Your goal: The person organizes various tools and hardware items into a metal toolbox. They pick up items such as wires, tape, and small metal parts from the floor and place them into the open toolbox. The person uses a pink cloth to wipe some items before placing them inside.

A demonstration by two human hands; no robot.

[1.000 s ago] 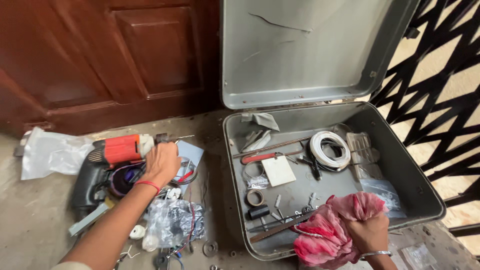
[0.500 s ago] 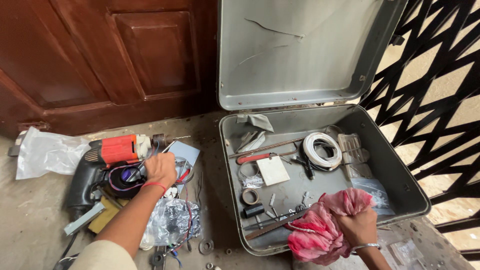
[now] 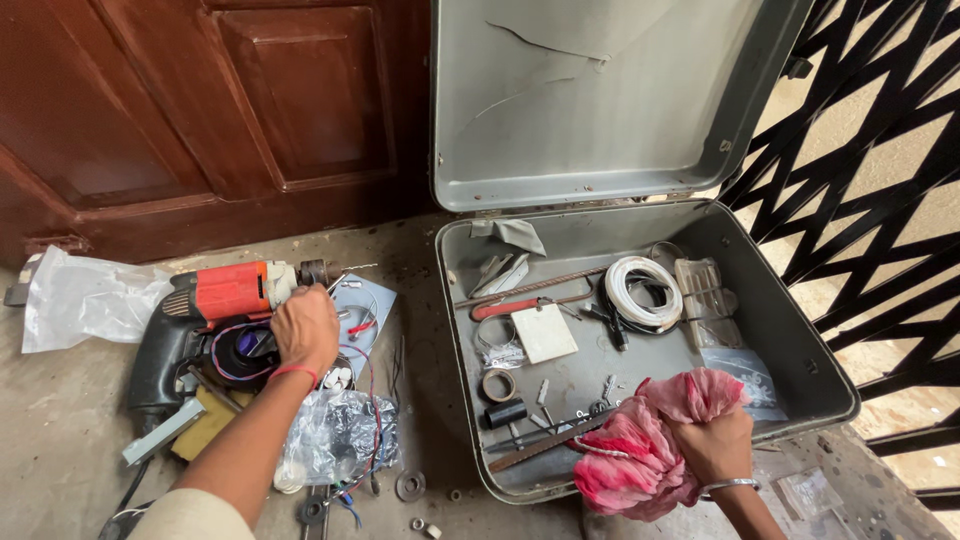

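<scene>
My left hand point(image 3: 305, 327) is closed, knuckles up, over a tangle of wires and small parts beside a red and black power drill point(image 3: 205, 305) on the floor; what it grips is hidden under it. My right hand point(image 3: 715, 447) clutches a bunched pink cloth point(image 3: 650, 445) at the front edge of an open grey metal case point(image 3: 800, 340). In the case lie a white cable coil point(image 3: 642, 293), a white square plate point(image 3: 545, 333), a red-handled tool point(image 3: 512, 308) and a tape roll point(image 3: 498, 384).
A dark wooden door point(image 3: 200, 110) stands behind the drill. The case lid point(image 3: 600, 90) is raised upright. A black folding metal grille point(image 3: 880, 170) runs along the right. Clear plastic bags point(image 3: 85, 297) point(image 3: 335, 440) and small washers point(image 3: 410, 486) lie on the concrete floor.
My left hand drew back slightly from the drill's front toward the wire tangle. My right hand with the cloth shifted a little left. The view drifted rightward.
</scene>
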